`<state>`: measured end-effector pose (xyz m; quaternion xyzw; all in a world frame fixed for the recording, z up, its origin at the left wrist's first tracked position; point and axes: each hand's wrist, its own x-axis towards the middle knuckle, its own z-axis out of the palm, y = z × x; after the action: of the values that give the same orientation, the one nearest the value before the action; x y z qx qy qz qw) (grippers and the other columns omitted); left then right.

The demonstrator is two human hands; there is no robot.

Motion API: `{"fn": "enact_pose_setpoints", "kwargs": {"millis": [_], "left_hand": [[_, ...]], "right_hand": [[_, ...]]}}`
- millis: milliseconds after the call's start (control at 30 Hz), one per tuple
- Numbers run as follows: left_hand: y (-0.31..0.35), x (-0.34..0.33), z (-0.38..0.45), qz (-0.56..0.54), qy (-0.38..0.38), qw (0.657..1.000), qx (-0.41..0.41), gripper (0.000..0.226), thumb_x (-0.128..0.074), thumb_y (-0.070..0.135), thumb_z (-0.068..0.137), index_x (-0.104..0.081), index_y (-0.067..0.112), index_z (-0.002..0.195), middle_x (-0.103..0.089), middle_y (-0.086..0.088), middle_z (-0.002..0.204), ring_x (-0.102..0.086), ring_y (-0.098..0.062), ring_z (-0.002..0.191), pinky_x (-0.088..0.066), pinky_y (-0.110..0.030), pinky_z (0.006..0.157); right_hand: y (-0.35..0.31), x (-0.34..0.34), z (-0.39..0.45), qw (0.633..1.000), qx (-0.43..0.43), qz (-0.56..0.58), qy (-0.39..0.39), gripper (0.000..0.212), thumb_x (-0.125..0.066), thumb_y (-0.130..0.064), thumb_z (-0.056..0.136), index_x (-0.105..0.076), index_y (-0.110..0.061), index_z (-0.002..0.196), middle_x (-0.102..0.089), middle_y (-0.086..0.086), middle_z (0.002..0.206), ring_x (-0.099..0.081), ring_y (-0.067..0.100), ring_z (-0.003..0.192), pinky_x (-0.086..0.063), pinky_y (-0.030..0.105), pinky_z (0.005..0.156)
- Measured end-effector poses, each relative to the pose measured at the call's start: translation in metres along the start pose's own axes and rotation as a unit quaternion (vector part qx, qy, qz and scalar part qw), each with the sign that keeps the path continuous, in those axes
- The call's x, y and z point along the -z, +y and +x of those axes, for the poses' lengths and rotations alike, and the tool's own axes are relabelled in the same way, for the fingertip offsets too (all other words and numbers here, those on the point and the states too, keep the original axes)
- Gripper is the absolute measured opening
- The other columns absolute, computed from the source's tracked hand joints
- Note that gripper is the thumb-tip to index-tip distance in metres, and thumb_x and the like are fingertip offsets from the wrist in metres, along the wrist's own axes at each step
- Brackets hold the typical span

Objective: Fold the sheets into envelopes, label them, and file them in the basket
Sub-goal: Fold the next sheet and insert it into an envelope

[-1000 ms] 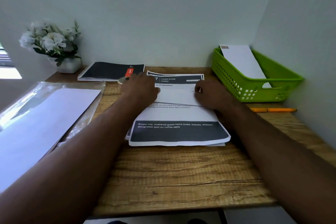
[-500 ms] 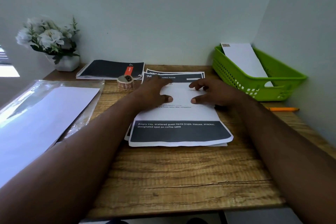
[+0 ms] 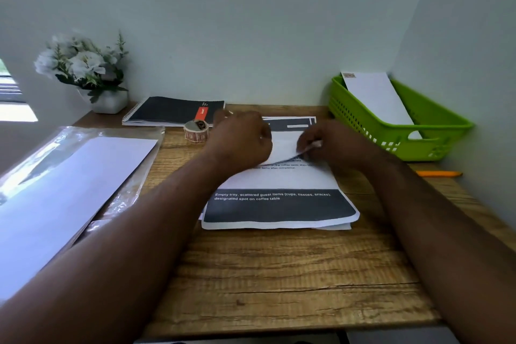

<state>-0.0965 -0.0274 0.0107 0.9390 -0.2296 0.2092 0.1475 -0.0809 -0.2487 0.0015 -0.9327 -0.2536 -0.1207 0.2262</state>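
Head view. Sheet (image 3: 279,181), mid-desk atop a stack: near dark band reads "Empty tray, scattered guest items (cups, tissues, snacks), designated spot on coffee table". Bare desk (image 3: 279,282) nearer. Left hand (image 3: 243,142) and right hand (image 3: 332,145) pinch the folded far flap, lifted. Basket (image 3: 435,131) far right holds an envelope (image 3: 377,98).

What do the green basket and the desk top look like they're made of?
The basket looks like moulded plastic: bright even green, with a perforated wall and a slight sheen. The desk top shows matte brown wood grain; whether it is solid wood or laminate can't be told.
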Motion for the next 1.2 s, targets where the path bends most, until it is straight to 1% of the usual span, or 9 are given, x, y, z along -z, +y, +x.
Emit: {"fn": "enact_pose_setpoints", "kwargs": {"millis": [67, 167, 333, 533, 833, 967, 1067, 1133, 1200], "left_hand": [[0.000, -0.014, -0.001, -0.055, -0.073, 0.995, 0.026, 0.025, -0.047, 0.023, 0.081, -0.072, 0.016, 0.081, -0.070, -0.003, 0.090, -0.064, -0.026, 0.088, -0.052, -0.038, 0.083], [-0.003, -0.030, 0.002, -0.081, -0.110, 0.991, 0.010, 0.017, -0.050, 0.017, 0.085, -0.062, 0.019, 0.073, -0.065, -0.003, 0.086, -0.060, -0.025, 0.083, -0.053, -0.039, 0.077], [-0.009, -0.043, 0.003, -0.046, -0.157, 0.985, 0.063, 0.039, -0.052, 0.054, 0.089, -0.056, 0.031, 0.121, -0.047, -0.003, 0.135, -0.040, -0.028, 0.129, -0.032, -0.046, 0.106], [-0.007, -0.045, 0.004, 0.029, -0.265, 0.963, 0.029, 0.066, -0.015, 0.056, 0.099, -0.007, 0.019, 0.154, -0.005, -0.001, 0.162, -0.004, -0.023, 0.149, -0.004, -0.051, 0.118], [-0.015, -0.039, -0.004, 0.056, -0.282, 0.950, 0.121, 0.092, -0.013, 0.075, 0.088, 0.002, 0.014, 0.154, 0.005, -0.012, 0.161, 0.003, -0.027, 0.149, -0.003, -0.046, 0.120], [-0.024, -0.031, -0.006, 0.061, -0.303, 0.931, 0.194, 0.106, -0.018, 0.086, 0.078, 0.008, 0.015, 0.153, 0.010, -0.014, 0.160, 0.004, -0.031, 0.149, -0.006, -0.049, 0.118], [-0.026, -0.030, -0.003, 0.066, -0.292, 0.934, 0.196, 0.107, -0.024, 0.086, 0.077, -0.008, 0.013, 0.154, -0.006, -0.017, 0.160, -0.014, -0.035, 0.146, -0.021, -0.050, 0.116], [-0.032, -0.026, 0.000, 0.080, -0.241, 0.954, 0.156, 0.086, -0.032, 0.076, 0.085, -0.039, 0.009, 0.140, -0.041, -0.018, 0.146, -0.043, -0.034, 0.131, -0.039, -0.044, 0.104], [-0.041, -0.017, 0.004, 0.076, -0.195, 0.971, 0.118, 0.059, -0.043, 0.058, 0.094, -0.054, 0.011, 0.128, -0.055, -0.013, 0.132, -0.052, -0.030, 0.119, -0.044, -0.040, 0.098]], "right_hand": [[0.000, -0.002, -0.002, 0.994, -0.054, 0.010, -0.097, 0.013, -0.075, -0.014, 0.076, -0.076, -0.021, 0.087, -0.074, -0.004, 0.093, -0.066, 0.011, 0.091, -0.051, 0.034, 0.088], [-0.006, -0.001, -0.002, 0.993, -0.085, 0.039, -0.078, 0.007, -0.074, -0.027, 0.079, -0.076, -0.023, 0.084, -0.074, -0.006, 0.089, -0.067, 0.012, 0.089, -0.052, 0.037, 0.086], [-0.019, -0.025, 0.002, 0.995, -0.065, -0.033, -0.061, 0.036, -0.060, -0.026, 0.092, -0.060, -0.016, 0.126, -0.060, -0.002, 0.129, -0.053, 0.009, 0.118, -0.032, 0.007, 0.092], [-0.021, -0.041, 0.006, 0.973, -0.097, -0.090, -0.191, 0.051, -0.026, -0.029, 0.104, -0.013, -0.021, 0.152, -0.011, -0.002, 0.160, -0.008, 0.015, 0.147, -0.005, 0.037, 0.118], [-0.022, -0.044, 0.007, 0.963, -0.138, -0.128, -0.191, 0.055, -0.022, -0.041, 0.102, -0.009, -0.023, 0.153, -0.003, -0.005, 0.161, -0.004, 0.018, 0.148, -0.006, 0.042, 0.118], [-0.015, -0.033, 0.000, 0.955, -0.185, -0.159, -0.171, 0.083, -0.024, -0.067, 0.091, -0.009, -0.014, 0.152, -0.005, 0.002, 0.161, -0.009, 0.017, 0.147, -0.013, 0.038, 0.119], [-0.007, -0.026, -0.006, 0.956, -0.215, -0.139, -0.142, 0.081, -0.032, -0.068, 0.089, -0.029, -0.012, 0.147, -0.027, 0.005, 0.156, -0.028, 0.020, 0.142, -0.024, 0.035, 0.115], [0.000, -0.026, -0.004, 0.975, -0.192, -0.097, -0.053, 0.048, -0.042, -0.054, 0.094, -0.061, -0.015, 0.115, -0.064, 0.009, 0.119, -0.059, 0.025, 0.109, -0.045, 0.038, 0.094], [0.008, -0.024, 0.000, 0.982, -0.174, -0.074, 0.029, 0.026, -0.051, -0.033, 0.093, -0.068, -0.015, 0.087, -0.068, 0.005, 0.080, -0.063, 0.023, 0.077, -0.047, 0.033, 0.072]]}}
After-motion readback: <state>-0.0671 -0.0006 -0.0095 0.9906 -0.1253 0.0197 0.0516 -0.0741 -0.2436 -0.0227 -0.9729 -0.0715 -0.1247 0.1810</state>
